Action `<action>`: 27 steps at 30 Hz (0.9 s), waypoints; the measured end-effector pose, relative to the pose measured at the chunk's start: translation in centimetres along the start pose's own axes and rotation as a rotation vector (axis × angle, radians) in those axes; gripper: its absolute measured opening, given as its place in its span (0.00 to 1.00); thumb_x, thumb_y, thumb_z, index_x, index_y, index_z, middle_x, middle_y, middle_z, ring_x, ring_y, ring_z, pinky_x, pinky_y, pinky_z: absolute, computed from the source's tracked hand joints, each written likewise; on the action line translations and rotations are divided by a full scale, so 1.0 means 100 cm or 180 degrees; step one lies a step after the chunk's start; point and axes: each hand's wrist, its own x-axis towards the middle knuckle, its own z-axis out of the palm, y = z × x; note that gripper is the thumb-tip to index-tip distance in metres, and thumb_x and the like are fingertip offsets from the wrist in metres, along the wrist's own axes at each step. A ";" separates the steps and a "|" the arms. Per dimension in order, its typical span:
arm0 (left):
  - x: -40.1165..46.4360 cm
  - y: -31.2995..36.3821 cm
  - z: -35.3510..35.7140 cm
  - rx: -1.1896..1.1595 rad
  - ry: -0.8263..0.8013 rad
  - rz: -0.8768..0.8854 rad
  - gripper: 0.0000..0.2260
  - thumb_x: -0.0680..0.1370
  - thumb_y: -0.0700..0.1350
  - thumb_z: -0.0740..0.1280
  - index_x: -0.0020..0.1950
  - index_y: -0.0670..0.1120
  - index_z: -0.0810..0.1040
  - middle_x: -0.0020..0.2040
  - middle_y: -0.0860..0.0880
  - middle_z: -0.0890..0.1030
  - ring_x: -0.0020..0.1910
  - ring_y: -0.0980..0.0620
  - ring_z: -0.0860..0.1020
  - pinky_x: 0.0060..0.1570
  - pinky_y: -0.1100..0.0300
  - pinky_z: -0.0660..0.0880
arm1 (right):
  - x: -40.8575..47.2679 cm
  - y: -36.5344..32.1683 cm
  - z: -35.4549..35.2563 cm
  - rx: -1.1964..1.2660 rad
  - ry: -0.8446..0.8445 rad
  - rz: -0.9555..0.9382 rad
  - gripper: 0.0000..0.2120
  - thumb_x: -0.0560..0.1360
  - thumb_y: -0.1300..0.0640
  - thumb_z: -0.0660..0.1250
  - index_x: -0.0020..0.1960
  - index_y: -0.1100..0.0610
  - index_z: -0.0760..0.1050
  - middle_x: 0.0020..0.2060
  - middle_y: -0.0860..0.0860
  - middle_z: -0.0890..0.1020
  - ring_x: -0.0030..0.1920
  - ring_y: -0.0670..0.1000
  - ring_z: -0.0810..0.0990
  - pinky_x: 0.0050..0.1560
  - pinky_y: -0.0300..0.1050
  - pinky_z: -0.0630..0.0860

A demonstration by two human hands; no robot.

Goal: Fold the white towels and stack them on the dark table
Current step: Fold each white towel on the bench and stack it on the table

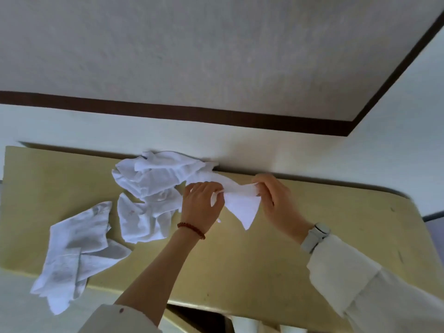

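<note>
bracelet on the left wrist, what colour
Dark red beads, on the bracelet in the head view.

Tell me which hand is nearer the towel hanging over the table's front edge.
Left. The left hand is up and to the right of the hanging towel, pinching another towel. The right hand pinches that same towel's other end, farther right.

Light is soft, even and diffuse, source not in view. My hands cast only faint shadows on the worktop point(300, 248); a thin dark shadow runs where its far edge meets the wall point(96, 126). No hard glare; the white towels point(153, 179) run near blown-out, folds barely readable. Whole frame is slightly soft, with compression smear. Wide-angle bend is strong: wall trim point(168, 111) and worktop edges curve toward the corners.
</note>
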 end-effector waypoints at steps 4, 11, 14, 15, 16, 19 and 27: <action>-0.005 0.053 0.003 -0.0221 -0.0265 -0.0353 0.10 0.73 0.43 0.59 0.45 0.43 0.80 0.40 0.49 0.83 0.39 0.48 0.79 0.44 0.64 0.66 | -0.019 0.017 -0.077 0.0061 0.0523 0.0236 0.07 0.77 0.58 0.53 0.48 0.54 0.69 0.38 0.40 0.73 0.35 0.41 0.73 0.36 0.26 0.67; -0.011 0.098 0.019 -0.0381 -0.0777 -0.0929 0.10 0.79 0.44 0.62 0.57 0.44 0.79 0.53 0.47 0.82 0.51 0.50 0.78 0.47 0.66 0.68 | -0.056 0.071 -0.164 -0.0321 0.0793 0.0684 0.08 0.79 0.61 0.56 0.53 0.59 0.72 0.37 0.46 0.75 0.37 0.50 0.76 0.36 0.34 0.68; 0.005 0.117 0.013 -0.0436 -0.0419 -0.0960 0.10 0.78 0.45 0.64 0.54 0.44 0.81 0.50 0.46 0.82 0.45 0.53 0.76 0.46 0.65 0.67 | -0.053 0.079 -0.188 -0.0327 0.0906 0.0656 0.08 0.79 0.62 0.56 0.53 0.61 0.73 0.39 0.44 0.74 0.36 0.41 0.72 0.36 0.31 0.65; 0.012 0.124 0.010 -0.0469 -0.0224 -0.0870 0.09 0.77 0.44 0.65 0.53 0.43 0.81 0.49 0.47 0.82 0.44 0.54 0.75 0.45 0.66 0.67 | -0.051 0.078 -0.194 -0.0281 0.0971 0.0620 0.07 0.79 0.62 0.57 0.53 0.61 0.73 0.39 0.43 0.74 0.36 0.41 0.72 0.36 0.28 0.66; 0.017 0.131 0.007 -0.0541 -0.0015 -0.0754 0.08 0.77 0.43 0.65 0.52 0.43 0.81 0.49 0.47 0.82 0.43 0.55 0.74 0.45 0.68 0.67 | -0.050 0.077 -0.199 -0.0231 0.1041 0.0592 0.07 0.79 0.63 0.56 0.52 0.61 0.73 0.39 0.44 0.74 0.36 0.42 0.73 0.37 0.27 0.67; 0.024 0.146 -0.002 -0.0746 0.0455 -0.0445 0.06 0.75 0.39 0.67 0.49 0.40 0.82 0.47 0.48 0.81 0.41 0.55 0.74 0.41 0.80 0.65 | -0.052 0.072 -0.208 -0.0116 0.1165 0.0519 0.07 0.79 0.60 0.56 0.52 0.60 0.72 0.41 0.47 0.76 0.39 0.46 0.75 0.39 0.29 0.69; -0.052 0.095 0.031 0.0124 -0.0699 0.0339 0.03 0.72 0.39 0.72 0.43 0.45 0.84 0.44 0.50 0.83 0.48 0.59 0.74 0.47 0.58 0.76 | -0.135 0.108 -0.180 -0.0380 0.0320 0.0864 0.07 0.78 0.61 0.58 0.49 0.60 0.74 0.36 0.48 0.76 0.31 0.43 0.71 0.35 0.28 0.67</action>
